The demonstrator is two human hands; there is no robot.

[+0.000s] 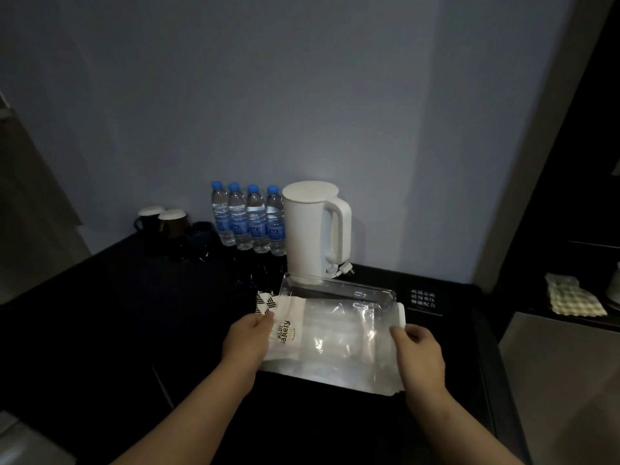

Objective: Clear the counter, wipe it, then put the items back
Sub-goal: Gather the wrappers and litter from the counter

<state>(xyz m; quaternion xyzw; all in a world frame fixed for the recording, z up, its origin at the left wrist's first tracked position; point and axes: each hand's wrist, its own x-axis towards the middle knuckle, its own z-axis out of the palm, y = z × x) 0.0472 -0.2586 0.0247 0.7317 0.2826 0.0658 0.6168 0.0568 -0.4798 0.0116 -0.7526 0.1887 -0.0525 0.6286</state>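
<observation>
Clamping fingers point(262, 319) on its side edges, the left hand point(246, 340) and right hand point(419, 355) are holding a flat white paper bag point(335, 350), its clear window crinkled, at the black bench point(117, 313).

Straight ahead of you rises a plain, pale blue-grey painted wall point(302, 95). On your right a tall beige pillar point(536, 135) stands against it, with a dark, glossy cabinet front point(590, 182) just beyond. Low at your right lies a flat grey metallic surface point(563, 380).
</observation>
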